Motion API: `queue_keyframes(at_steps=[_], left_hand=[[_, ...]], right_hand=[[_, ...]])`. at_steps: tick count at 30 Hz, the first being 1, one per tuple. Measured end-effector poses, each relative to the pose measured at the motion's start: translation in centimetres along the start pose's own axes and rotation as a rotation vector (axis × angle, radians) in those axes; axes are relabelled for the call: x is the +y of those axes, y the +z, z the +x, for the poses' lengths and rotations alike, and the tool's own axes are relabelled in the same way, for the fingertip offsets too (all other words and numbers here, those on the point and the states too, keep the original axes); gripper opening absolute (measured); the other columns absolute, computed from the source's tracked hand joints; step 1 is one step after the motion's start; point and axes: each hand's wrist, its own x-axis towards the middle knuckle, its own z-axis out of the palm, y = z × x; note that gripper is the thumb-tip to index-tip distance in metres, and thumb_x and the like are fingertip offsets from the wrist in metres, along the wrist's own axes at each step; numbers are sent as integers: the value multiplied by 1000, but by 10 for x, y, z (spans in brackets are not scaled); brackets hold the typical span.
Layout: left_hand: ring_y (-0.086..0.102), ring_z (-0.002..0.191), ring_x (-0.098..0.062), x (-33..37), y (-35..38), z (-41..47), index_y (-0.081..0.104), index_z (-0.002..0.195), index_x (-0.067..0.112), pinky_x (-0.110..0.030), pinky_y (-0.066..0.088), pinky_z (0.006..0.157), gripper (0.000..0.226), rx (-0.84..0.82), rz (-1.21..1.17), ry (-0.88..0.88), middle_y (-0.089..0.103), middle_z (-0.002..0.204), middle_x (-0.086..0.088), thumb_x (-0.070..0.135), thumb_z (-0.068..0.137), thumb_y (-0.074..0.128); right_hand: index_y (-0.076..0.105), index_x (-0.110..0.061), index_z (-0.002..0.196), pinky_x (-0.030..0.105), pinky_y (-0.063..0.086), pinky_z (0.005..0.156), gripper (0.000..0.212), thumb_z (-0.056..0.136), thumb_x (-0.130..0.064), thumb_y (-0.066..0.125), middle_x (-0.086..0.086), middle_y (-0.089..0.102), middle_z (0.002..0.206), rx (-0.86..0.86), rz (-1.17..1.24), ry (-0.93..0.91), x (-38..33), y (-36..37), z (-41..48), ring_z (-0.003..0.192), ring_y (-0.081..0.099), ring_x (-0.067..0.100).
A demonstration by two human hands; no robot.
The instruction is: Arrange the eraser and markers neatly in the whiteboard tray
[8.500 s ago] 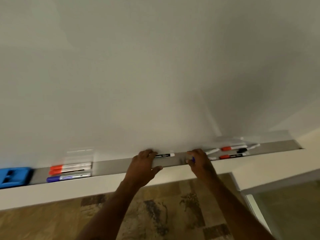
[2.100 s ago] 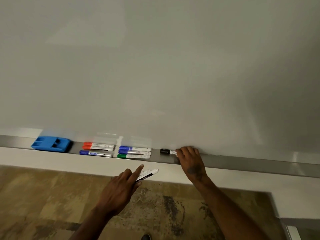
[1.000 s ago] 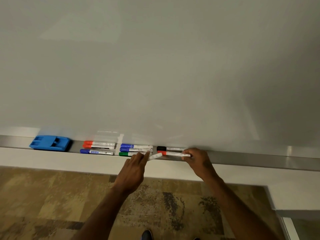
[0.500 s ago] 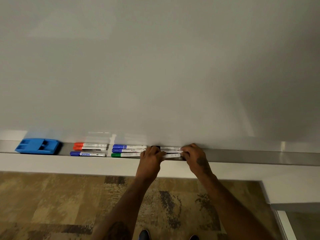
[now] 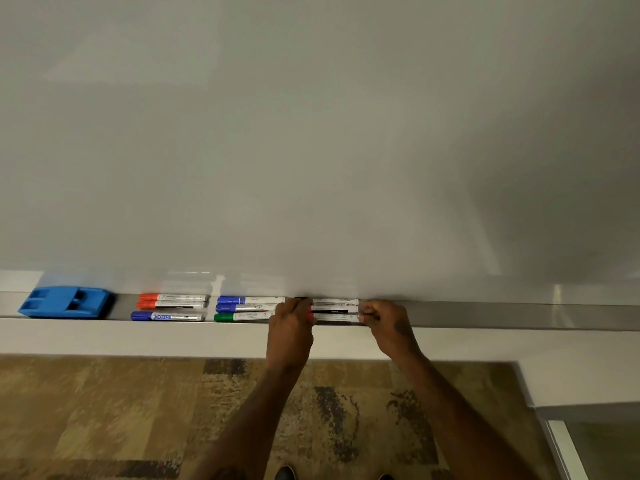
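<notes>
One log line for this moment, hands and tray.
left hand: on marker trio's cap end | right hand: on tail end | tray: eraser far left

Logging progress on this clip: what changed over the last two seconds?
The left hand set its loose white marker into the metal tray; both hands now square a third marker group, the right hand at its right end. The blue plastic eraser and the two left marker groups stayed put.
</notes>
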Motion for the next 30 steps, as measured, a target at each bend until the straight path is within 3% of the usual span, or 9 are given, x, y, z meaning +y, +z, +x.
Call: queue_keyframes(at_steps=[4, 5, 7, 9, 12, 16, 20, 25, 30], left_hand=[[55, 118, -27, 16, -9, -26, 41, 142, 12, -42, 44, 99, 64, 38, -274, -405, 58, 132, -9, 9, 84, 69], [57, 116, -26, 19, -9, -30, 34, 145, 13, -39, 45, 98, 70, 24, -321, -475, 56, 135, -9, 10, 85, 70], [64, 93, -16, 25, -9, -31, 28, 148, 12, -30, 48, 85, 76, 19, -379, -540, 61, 129, -11, 10, 84, 70], [57, 75, -5, 28, -10, -28, 27, 148, 11, -23, 45, 75, 77, 7, -400, -546, 66, 119, -11, 8, 84, 70], [60, 70, -8, 29, -10, -24, 27, 147, 14, -24, 48, 72, 79, -22, -384, -526, 69, 113, -7, 8, 82, 71], [65, 78, -17, 26, -9, -22, 31, 145, 14, -33, 53, 79, 78, -32, -351, -531, 69, 111, -8, 9, 80, 74], [67, 91, -24, 24, -9, -18, 33, 145, 13, -35, 52, 82, 79, -35, -322, -530, 67, 117, -9, 10, 79, 75], [67, 89, -23, 18, -9, -20, 38, 143, 14, -35, 52, 83, 77, -31, -332, -496, 67, 118, -8, 10, 77, 77], [65, 102, -24, 9, -27, -35, 37, 143, 16, -36, 49, 91, 71, -40, -323, -454, 60, 130, -8, 14, 82, 73]], right_hand=[[71, -5, 90, 30, 55, 77, 13, 80, 1, 65, 10, 71, 85, 21, -18, 53, -1, 3, 2, 80, 66, 20], [71, -6, 91, 33, 56, 79, 14, 80, 1, 65, 10, 72, 86, 23, -23, 59, -1, 4, 2, 80, 66, 20], [71, -6, 91, 35, 57, 79, 14, 80, 1, 65, 11, 72, 86, 33, -43, 65, -2, 6, 3, 79, 67, 21], [71, -6, 92, 32, 57, 78, 14, 81, -1, 65, 11, 73, 88, 50, -54, 67, -4, 7, 3, 79, 67, 20], [71, -7, 96, 24, 53, 76, 15, 83, -3, 65, 10, 73, 92, 57, -72, 68, -7, 8, 1, 80, 67, 20], [70, -6, 96, 30, 56, 81, 15, 83, -3, 64, 11, 73, 94, 61, -68, 84, -9, 7, 1, 82, 67, 20], [69, -5, 100, 25, 54, 82, 17, 85, -1, 62, 12, 72, 97, 53, -54, 108, -12, 6, 0, 85, 67, 20], [70, -5, 101, 9, 45, 71, 19, 86, 0, 59, 11, 72, 99, 57, -62, 112, -11, 8, 0, 84, 65, 17], [68, 0, 88, 10, 41, 61, 11, 88, -1, 57, 9, 67, 84, 101, -79, 123, -21, 4, -11, 77, 61, 19]])
